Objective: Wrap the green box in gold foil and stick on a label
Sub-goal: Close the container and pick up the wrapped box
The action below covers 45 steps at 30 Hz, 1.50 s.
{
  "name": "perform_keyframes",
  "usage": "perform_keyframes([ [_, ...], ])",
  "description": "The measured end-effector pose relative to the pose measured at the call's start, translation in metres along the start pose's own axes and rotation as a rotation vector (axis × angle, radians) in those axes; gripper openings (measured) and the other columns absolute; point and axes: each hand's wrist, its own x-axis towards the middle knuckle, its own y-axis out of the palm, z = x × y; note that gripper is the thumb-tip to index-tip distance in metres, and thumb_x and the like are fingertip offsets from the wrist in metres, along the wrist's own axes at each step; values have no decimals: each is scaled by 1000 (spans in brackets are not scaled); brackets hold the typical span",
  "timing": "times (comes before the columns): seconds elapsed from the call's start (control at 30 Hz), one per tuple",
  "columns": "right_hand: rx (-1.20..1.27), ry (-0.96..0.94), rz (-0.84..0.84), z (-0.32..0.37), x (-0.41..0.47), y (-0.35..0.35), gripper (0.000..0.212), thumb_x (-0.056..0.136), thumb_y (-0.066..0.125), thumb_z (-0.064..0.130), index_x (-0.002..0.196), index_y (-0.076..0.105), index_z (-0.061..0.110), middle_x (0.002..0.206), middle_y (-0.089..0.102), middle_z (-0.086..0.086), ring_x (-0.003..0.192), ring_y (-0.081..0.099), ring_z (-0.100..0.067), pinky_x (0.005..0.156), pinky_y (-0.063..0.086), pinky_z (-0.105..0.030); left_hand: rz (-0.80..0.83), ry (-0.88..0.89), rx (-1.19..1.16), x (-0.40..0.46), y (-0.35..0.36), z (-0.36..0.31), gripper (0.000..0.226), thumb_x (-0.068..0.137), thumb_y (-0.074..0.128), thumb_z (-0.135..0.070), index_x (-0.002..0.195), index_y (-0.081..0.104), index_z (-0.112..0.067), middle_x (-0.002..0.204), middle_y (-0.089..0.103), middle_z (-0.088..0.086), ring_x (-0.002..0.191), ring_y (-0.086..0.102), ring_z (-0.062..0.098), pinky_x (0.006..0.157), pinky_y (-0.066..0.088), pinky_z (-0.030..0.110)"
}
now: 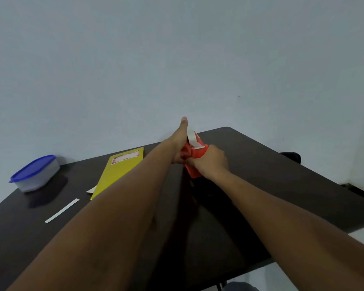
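Right now both your hands are on the orange plastic tape dispenser (194, 158), held up above the far middle of the dark brown wooden table (271, 175). Your right hand (211, 162) is wrapped around its handle, fingers curled tight on it. Your left hand (180, 143) sits against the dispenser's left side, thumb pointing straight up and away from you; its fingers are hidden behind the dispenser body, so I cannot tell whether that hand is clamped on it or just resting there. A strip of whitish tape (192, 139) runs up off the roll along your left thumb.

The gold-foil-wrapped flat rectangular box (118, 173) lies flat on the table, left of your left forearm, with the forearm covering its near right corner. A white label with a red patterned border (125, 157) is on its top face at the far end.

A small white paper scrap (91, 189) pokes out at the box's near left edge. A long narrow white paper strip (61, 210) lies on the table nearer to you and left of the box, apart from it. A clear plastic container with a blue lid (35, 173) stands at the table's far left edge, well apart from the box. Frame is slightly motion-blurred.
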Motion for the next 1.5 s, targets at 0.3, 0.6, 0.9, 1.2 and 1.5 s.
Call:
perform_keyframes([
  [0.3, 9, 9, -179, -50, 4, -74, 74, 62, 81, 64, 118, 64, 19, 107, 70, 0, 98, 68, -22, 83, 57, -37, 116, -6, -157, -31, 84, -23, 101, 78, 29, -93, 117, 60, -6, 67, 73, 11, 68, 69, 25, 64, 52, 37],
  [0.6, 14, 31, -280, -96, 0, -150, 63, 60, 75, 67, 102, 65, 22, 92, 68, 4, 83, 65, -18, 58, 42, -26, 295, 29, -160, -52, 169, -36, 92, 86, 26, -87, 87, 62, -2, 81, 72, 14, 86, 66, 29, 71, 52, 40],
  [0.9, 18, 50, -234, -109, -6, -153, 63, 55, 73, 69, 98, 64, 24, 88, 68, 7, 80, 66, -16, 55, 41, -25, 279, 23, -133, -39, 177, -22, 87, 91, 25, -82, 103, 63, -4, 101, 71, 12, 98, 69, 28, 76, 54, 39],
  [1.2, -54, 4, -307, -90, -16, -161, 100, 73, 78, 60, 149, 34, 14, 142, 49, -11, 135, 43, -31, 105, 44, -44, 199, 79, -39, -50, 161, -14, 84, 95, 22, -78, 138, 50, -12, 118, 69, 9, 113, 64, 28, 95, 53, 45],
  [1.5, -156, -154, -295, 0, -15, -105, 61, 90, 68, 40, 137, 47, 7, 138, 49, -14, 135, 38, -31, 104, 40, -41, -24, 146, -99, -67, 37, -15, 96, 89, 29, -83, 162, 13, -23, 169, 10, 10, 152, 21, 37, 119, 32, 53],
])
